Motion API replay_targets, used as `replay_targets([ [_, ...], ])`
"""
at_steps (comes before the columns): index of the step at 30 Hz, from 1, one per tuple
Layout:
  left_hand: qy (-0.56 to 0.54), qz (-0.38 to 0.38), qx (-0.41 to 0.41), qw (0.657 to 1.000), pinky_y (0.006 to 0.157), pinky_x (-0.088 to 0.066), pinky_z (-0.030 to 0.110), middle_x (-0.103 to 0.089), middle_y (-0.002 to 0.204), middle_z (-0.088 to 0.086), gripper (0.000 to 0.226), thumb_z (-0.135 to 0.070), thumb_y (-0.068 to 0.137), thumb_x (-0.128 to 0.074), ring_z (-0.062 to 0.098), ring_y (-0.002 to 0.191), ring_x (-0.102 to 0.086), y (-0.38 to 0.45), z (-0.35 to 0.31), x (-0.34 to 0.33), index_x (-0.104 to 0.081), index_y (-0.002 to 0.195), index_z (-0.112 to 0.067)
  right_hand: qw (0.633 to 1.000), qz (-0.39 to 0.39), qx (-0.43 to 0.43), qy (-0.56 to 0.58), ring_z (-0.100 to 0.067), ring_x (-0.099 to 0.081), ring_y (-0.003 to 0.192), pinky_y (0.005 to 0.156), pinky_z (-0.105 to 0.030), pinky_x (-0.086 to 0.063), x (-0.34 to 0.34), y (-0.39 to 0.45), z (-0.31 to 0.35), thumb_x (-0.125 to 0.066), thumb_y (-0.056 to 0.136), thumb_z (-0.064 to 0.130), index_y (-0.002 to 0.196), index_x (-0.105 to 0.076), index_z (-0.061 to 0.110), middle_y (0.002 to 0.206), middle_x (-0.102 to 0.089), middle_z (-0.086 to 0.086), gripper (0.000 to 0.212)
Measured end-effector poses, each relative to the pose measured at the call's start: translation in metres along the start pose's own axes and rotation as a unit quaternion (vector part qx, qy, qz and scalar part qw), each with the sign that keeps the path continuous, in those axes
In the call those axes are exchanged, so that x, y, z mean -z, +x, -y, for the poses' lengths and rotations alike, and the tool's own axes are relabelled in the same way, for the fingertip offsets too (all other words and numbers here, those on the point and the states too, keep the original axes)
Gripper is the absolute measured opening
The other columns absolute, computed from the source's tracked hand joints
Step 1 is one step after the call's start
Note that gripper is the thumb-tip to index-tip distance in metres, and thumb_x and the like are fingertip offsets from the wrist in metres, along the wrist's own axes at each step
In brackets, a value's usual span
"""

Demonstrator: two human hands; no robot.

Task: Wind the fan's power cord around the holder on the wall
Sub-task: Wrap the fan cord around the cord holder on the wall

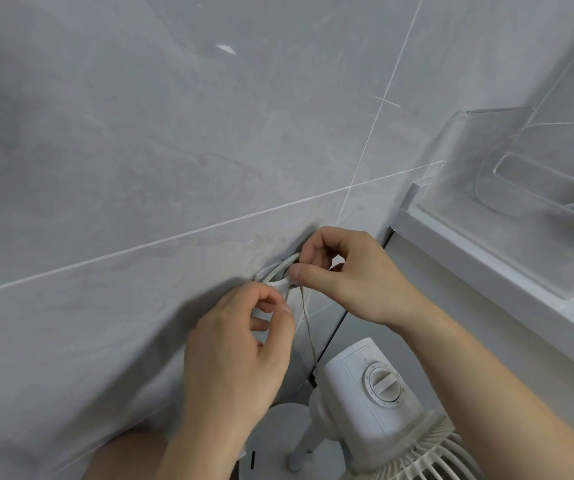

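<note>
A clear plastic holder (535,174) is mounted above a white ledge (486,261) on grey tiles (140,133).

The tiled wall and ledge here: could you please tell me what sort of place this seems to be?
Probably a bathroom or similar tiled home room: large grey wall tiles, a clear plastic wall holder like a soap dish above a white ledge, and a white household fan standing below.

Grey marbled wall tiles (140,150) with white grout lines; white plastic fan (375,393); white power cord (308,327); clear plastic wall shelf (538,174).
</note>
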State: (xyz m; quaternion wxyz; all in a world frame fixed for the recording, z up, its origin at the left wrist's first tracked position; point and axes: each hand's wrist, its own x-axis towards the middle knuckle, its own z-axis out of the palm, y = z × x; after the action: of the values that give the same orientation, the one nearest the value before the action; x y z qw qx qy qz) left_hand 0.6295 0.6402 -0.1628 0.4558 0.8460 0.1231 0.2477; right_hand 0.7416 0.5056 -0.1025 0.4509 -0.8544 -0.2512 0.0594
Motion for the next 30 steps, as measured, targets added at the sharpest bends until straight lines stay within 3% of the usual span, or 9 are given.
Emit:
replay_targets([
  [2,0.062,0.002,0.002,0.998,0.07,-0.053,0.034,-0.067,0.077,-0.022,0.009,-0.043,0.088,-0.058,0.002,0.068,-0.065,-0.001,-0.002,0.003,-0.061,0.084,-0.036,1.0,-0.016,-0.009,-0.022,-0.008,-0.046,0.062,0.057,-0.018,-0.04,-0.007,0.0,0.001,-0.084,0.08,0.023,0.073,-0.064,0.017,0.064,-0.053,0.007,0.022],
  [5,0.085,0.004,0.013,0.996,0.073,-0.056,0.039,-0.068,0.077,-0.021,0.009,-0.043,0.089,-0.059,0.007,0.071,-0.068,-0.001,-0.002,0.006,-0.061,0.084,-0.036,0.998,-0.051,-0.009,-0.048,-0.007,-0.039,0.058,0.056,-0.019,-0.037,-0.016,0.0,0.001,-0.081,0.078,0.021,0.068,-0.052,0.023,0.063,-0.046,0.009,0.031],
  [16,0.088,0.026,0.036,0.995,0.069,-0.055,0.036,-0.067,0.079,-0.019,0.005,-0.042,0.088,-0.058,0.008,0.071,-0.068,-0.003,-0.006,0.007,-0.058,0.088,-0.037,0.995,-0.065,-0.006,-0.079,-0.009,-0.033,0.055,0.051,-0.019,-0.03,-0.022,0.0,0.004,-0.08,0.075,0.026,0.068,-0.041,0.022,0.06,-0.04,0.011,0.04],
  [22,0.068,0.039,0.052,0.996,0.064,-0.043,0.032,-0.061,0.063,-0.012,0.011,-0.036,0.09,-0.054,0.004,0.058,-0.06,-0.003,-0.006,0.006,-0.057,0.08,-0.033,0.996,-0.042,0.0,-0.075,-0.009,-0.029,0.054,0.05,-0.018,-0.029,-0.017,0.002,0.002,-0.082,0.071,0.021,0.064,-0.035,0.024,0.053,-0.035,0.012,0.047],
  [24,0.07,0.053,0.057,0.994,0.07,-0.05,0.036,-0.063,0.066,-0.011,0.007,-0.034,0.088,-0.053,0.007,0.063,-0.063,-0.002,-0.002,0.003,-0.059,0.084,-0.034,0.997,-0.039,0.002,-0.067,-0.009,-0.029,0.054,0.05,-0.017,-0.029,-0.017,0.002,0.001,-0.082,0.071,0.02,0.064,-0.035,0.024,0.053,-0.034,0.013,0.048],
  [27,0.06,0.073,0.062,0.994,0.081,-0.055,0.04,-0.068,0.083,-0.016,0.02,-0.034,0.088,-0.052,0.011,0.077,-0.067,-0.002,0.001,-0.004,-0.065,0.102,-0.036,0.998,-0.038,0.005,-0.058,-0.008,-0.029,0.055,0.051,-0.018,-0.029,-0.015,0.002,-0.001,-0.083,0.071,0.021,0.064,-0.037,0.024,0.056,-0.034,0.013,0.047],
  [30,0.007,0.086,0.074,0.994,0.072,-0.054,0.032,-0.069,0.088,-0.022,0.026,-0.031,0.09,-0.055,0.002,0.073,-0.065,-0.001,0.007,-0.01,-0.065,0.111,-0.042,0.998,-0.035,0.001,-0.045,-0.011,-0.033,0.059,0.056,-0.026,-0.032,-0.014,0.0,-0.001,-0.084,0.072,0.024,0.065,-0.039,0.022,0.064,-0.037,0.009,0.046],
])
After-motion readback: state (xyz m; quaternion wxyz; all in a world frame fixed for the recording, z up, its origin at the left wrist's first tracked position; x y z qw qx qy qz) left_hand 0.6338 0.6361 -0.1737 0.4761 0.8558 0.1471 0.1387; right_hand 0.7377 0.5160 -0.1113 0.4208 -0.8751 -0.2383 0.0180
